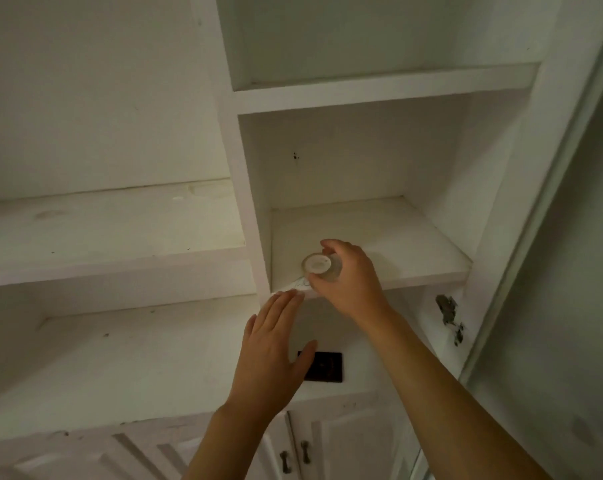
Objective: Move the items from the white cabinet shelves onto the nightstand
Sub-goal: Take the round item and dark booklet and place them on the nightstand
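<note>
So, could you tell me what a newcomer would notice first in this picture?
First, the right hand gripping a small round jar on the cabinet shelf at the centre. Just below it the left hand hovers open, fingers straight, near the shelf's front edge. A dark wall plate sits on the back wall beneath.

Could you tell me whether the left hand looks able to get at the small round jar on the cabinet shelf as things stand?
Probably yes: the left hand is open just below the shelf edge, with nothing between it and the round jar, though the right hand already holds it.

dark wall plate [322, 366] under shelf | two door handles [295, 456] below (metal) | bare hinge [449, 311] right
</note>
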The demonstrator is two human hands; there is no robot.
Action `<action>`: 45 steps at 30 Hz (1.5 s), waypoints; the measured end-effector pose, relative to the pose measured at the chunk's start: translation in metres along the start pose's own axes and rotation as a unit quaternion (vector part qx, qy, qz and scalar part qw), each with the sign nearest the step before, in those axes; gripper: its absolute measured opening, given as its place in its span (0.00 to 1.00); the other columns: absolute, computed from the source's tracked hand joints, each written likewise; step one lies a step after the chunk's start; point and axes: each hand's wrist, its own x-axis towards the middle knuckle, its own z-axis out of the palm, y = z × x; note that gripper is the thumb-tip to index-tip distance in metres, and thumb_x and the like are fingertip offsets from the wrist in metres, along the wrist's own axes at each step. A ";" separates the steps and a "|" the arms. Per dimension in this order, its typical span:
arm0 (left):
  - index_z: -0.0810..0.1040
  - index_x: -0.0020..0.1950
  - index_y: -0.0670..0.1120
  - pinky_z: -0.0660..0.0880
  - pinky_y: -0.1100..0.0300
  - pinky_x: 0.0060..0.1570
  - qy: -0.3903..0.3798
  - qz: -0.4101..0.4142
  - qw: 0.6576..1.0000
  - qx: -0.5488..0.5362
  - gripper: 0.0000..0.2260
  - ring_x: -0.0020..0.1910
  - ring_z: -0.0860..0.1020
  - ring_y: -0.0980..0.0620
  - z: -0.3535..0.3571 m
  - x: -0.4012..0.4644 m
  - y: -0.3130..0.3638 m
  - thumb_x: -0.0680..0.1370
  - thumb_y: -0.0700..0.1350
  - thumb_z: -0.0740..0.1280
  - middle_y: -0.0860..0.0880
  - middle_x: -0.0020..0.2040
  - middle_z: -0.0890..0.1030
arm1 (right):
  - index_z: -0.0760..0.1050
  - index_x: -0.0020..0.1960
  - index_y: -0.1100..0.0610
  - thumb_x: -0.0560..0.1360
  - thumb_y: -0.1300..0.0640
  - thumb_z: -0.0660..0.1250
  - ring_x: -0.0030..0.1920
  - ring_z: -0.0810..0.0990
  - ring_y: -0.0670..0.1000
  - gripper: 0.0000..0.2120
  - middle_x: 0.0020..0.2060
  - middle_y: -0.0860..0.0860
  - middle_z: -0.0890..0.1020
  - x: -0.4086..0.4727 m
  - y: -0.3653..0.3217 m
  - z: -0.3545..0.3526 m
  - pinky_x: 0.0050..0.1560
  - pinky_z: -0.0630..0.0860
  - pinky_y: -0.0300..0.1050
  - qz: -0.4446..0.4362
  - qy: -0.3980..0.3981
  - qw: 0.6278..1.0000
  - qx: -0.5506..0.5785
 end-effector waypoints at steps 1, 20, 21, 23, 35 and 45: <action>0.59 0.83 0.57 0.59 0.49 0.81 0.000 0.001 1.000 -0.004 0.33 0.81 0.52 0.63 -0.003 0.001 0.000 0.81 0.57 0.69 0.62 0.81 0.59 | 0.76 0.71 0.55 0.70 0.52 0.81 0.64 0.76 0.51 0.32 0.61 0.50 0.81 -0.004 -0.001 -0.002 0.65 0.76 0.48 -0.008 0.002 1.000 0.002; 0.81 0.66 0.55 0.73 0.51 0.70 0.055 0.072 0.990 -0.110 0.17 0.73 0.70 0.59 0.004 -0.023 0.000 0.78 0.55 0.68 0.61 0.70 0.76 | 0.76 0.71 0.47 0.70 0.43 0.77 0.67 0.75 0.41 0.31 0.62 0.36 0.78 -0.113 -0.005 -0.026 0.67 0.76 0.48 -0.022 -0.028 0.999 0.037; 0.81 0.65 0.56 0.74 0.50 0.70 0.056 0.072 0.989 -0.113 0.16 0.73 0.71 0.59 0.005 -0.023 -0.002 0.78 0.55 0.68 0.61 0.69 0.77 | 0.75 0.71 0.46 0.70 0.42 0.77 0.67 0.75 0.41 0.32 0.62 0.36 0.77 -0.113 -0.005 -0.026 0.67 0.76 0.47 -0.019 -0.033 0.999 0.036; 0.82 0.64 0.56 0.75 0.48 0.69 0.054 0.076 0.990 -0.110 0.15 0.72 0.72 0.58 0.005 -0.022 -0.007 0.78 0.55 0.68 0.61 0.69 0.77 | 0.75 0.71 0.45 0.69 0.42 0.79 0.67 0.75 0.42 0.32 0.62 0.36 0.77 -0.112 -0.005 -0.024 0.67 0.76 0.46 -0.015 -0.045 0.998 0.030; 0.80 0.64 0.57 0.78 0.43 0.64 0.008 0.060 0.992 -0.111 0.15 0.69 0.75 0.55 0.015 -0.032 -0.026 0.79 0.58 0.65 0.59 0.67 0.80 | 0.73 0.72 0.40 0.70 0.42 0.81 0.66 0.75 0.42 0.33 0.63 0.37 0.77 -0.112 0.011 -0.003 0.66 0.77 0.44 0.001 -0.115 0.993 0.014; 0.82 0.62 0.54 0.79 0.48 0.64 0.005 0.021 0.997 -0.075 0.14 0.66 0.76 0.55 0.033 -0.042 -0.049 0.76 0.47 0.75 0.57 0.65 0.81 | 0.75 0.73 0.44 0.69 0.45 0.82 0.70 0.72 0.36 0.35 0.65 0.31 0.74 -0.116 0.030 0.008 0.70 0.66 0.32 0.021 -0.143 0.989 0.010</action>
